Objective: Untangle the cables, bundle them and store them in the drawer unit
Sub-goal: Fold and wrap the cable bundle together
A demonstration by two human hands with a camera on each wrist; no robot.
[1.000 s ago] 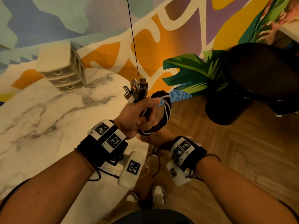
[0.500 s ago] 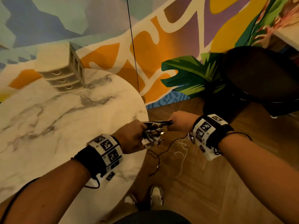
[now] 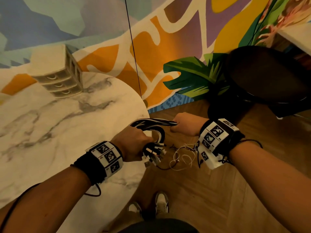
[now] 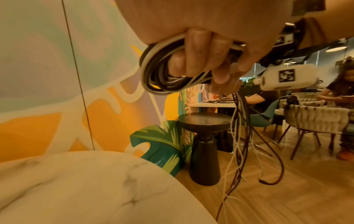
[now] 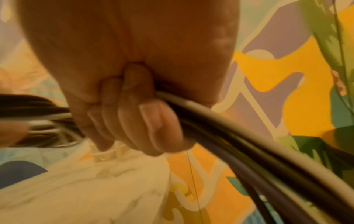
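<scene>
A bundle of black and white cables (image 3: 152, 127) loops between my two hands just past the round table's right edge. My left hand (image 3: 134, 145) grips the coil with its plug ends (image 3: 154, 154) sticking out below; the wrist view shows its fingers (image 4: 199, 56) curled round the cable loop (image 4: 153, 72). My right hand (image 3: 184, 123) grips the same strands to the right, fingers (image 5: 134, 113) wrapped about the cables (image 5: 229, 136). Loose cable ends (image 3: 181, 157) dangle toward the floor. The beige three-drawer unit (image 3: 60, 76) stands at the table's far side, drawers closed.
The white marble table (image 3: 50, 132) fills the left. A black round side table (image 3: 265, 78) stands on the wood floor to the right, by the painted wall. A thin black cord (image 3: 133, 47) hangs down the wall. My shoes (image 3: 161, 202) are below. People sit at distant tables (image 4: 341, 91).
Both hands came down from chest height to the table's edge. The right hand slid rightward along the cables, drawing them out, and a loop now arcs between the hands.
</scene>
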